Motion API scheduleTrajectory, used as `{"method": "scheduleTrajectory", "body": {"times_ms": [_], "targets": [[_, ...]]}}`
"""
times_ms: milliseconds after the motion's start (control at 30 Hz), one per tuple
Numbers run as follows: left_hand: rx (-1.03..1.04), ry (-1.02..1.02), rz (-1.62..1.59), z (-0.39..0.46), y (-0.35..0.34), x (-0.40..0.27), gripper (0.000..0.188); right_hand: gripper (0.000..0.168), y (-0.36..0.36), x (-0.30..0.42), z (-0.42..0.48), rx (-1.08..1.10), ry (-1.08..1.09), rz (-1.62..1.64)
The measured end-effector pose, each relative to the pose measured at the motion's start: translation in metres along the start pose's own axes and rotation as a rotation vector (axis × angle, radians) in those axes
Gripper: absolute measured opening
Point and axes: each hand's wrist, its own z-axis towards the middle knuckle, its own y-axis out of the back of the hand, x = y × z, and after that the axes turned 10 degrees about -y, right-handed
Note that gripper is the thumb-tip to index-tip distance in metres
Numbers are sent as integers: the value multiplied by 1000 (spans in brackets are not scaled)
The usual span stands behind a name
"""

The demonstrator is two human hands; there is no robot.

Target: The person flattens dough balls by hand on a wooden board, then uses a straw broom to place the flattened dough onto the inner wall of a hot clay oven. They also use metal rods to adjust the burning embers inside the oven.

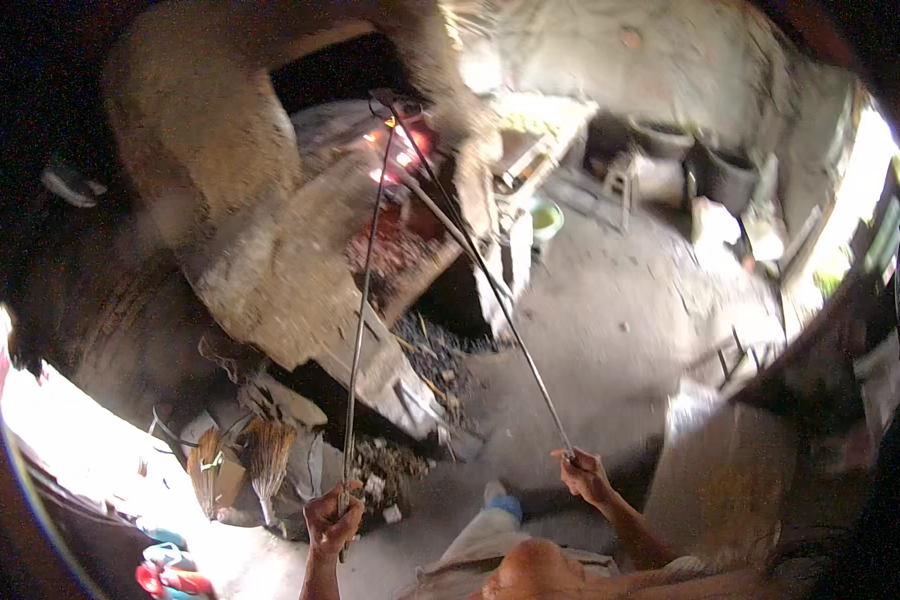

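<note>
My left hand (334, 517) grips the near end of a long, thin metal rod (360, 322). In my right hand (586, 475) is the end of a second long metal rod (523, 349). Both rods reach into the mouth of an earthen oven (232, 150), where their far ends meet or cross; I cannot tell which. A curved, hook-like end shows there. Glowing embers (403, 157) with a small flame lie around the tips. Under the right rod, a pale pole (433, 206) slants out from the fire. Reddish ash (386, 251) lies below the embers.
Hand brooms (266, 457) stand at the lower left, near rubble (375, 484). Charred debris (439, 367) lies below the oven ledge. A green basin (546, 219) and large dark pots (720, 176) stand to the right. A brown board or box (720, 480) is beside my right arm.
</note>
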Motion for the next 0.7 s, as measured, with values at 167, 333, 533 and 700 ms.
{"method": "scheduleTrajectory", "body": {"times_ms": [167,333,533,700], "targets": [[-271,-211,27,165,-49,-55,42,37,-103,216,161,332,62,-86],[163,-310,-745,332,-104,-126,49,51,-165,363,330,676,418,-233],[99,-126,-833,401,-195,0,66,68,-18,326,400,566,146,-305],[362,396,-711,491,-354,147,64,72,247,277,477,23,-131,-174]]}}
